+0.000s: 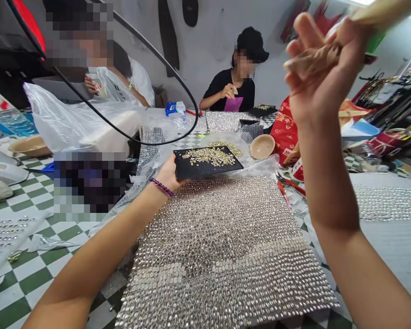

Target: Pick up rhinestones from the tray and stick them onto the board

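Observation:
My left hand [167, 173] grips the near left corner of a black ridged tray [205, 165], held just above the table. Gold rhinestones [210, 156] lie heaped on the tray. A purple bead bracelet [161, 187] circles my left wrist. My right hand [317, 64] is raised high at the upper right, fingers pinched round a pale wooden stick or brush handle [373, 13] that runs off the top edge. Below both arms a large sheet covered in silver rhinestones [222, 256] lies flat on the table.
A green-and-white checkered cloth [30, 269] covers the table. A clear dish of gold stones [226, 142] and a beige bowl [262, 146] sit behind the tray. A person in black [236, 82] works across the table; another person sits at the left behind white plastic bags [85, 123]. Red packets [286, 130] lie right.

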The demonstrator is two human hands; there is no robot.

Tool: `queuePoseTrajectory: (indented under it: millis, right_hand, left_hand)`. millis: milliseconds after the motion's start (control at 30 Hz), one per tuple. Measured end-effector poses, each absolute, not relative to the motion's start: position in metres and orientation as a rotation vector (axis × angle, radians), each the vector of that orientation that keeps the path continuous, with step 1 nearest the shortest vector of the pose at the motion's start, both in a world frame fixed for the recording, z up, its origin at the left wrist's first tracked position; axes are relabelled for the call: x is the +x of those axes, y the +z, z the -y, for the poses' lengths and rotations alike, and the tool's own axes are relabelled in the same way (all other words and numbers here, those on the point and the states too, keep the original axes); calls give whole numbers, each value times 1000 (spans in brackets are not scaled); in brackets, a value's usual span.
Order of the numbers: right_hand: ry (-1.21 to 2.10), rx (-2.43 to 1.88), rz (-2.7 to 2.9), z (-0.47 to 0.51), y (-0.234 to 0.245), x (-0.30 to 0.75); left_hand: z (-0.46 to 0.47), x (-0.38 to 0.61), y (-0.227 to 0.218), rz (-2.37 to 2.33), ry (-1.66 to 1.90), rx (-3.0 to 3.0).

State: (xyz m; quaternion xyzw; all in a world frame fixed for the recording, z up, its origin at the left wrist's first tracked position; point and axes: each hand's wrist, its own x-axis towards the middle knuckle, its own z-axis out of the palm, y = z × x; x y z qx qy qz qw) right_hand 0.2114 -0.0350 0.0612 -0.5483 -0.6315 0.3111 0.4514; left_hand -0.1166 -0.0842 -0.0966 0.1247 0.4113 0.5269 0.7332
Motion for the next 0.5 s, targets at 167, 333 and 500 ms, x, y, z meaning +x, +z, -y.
queuePoseTrajectory:
  millis: [167, 333, 500]
  right_hand:
    - [702, -1267, 1637, 35, 52, 192]
    - [642, -864, 1571, -6, 53, 197]
    - [748, -872, 1500, -51, 34, 213]
  left_hand:
    - [88, -111, -92, -910, 1181, 329]
    - [87, -108, -93, -883, 1186, 359]
    - [81, -122, -102, -875, 1133, 358]
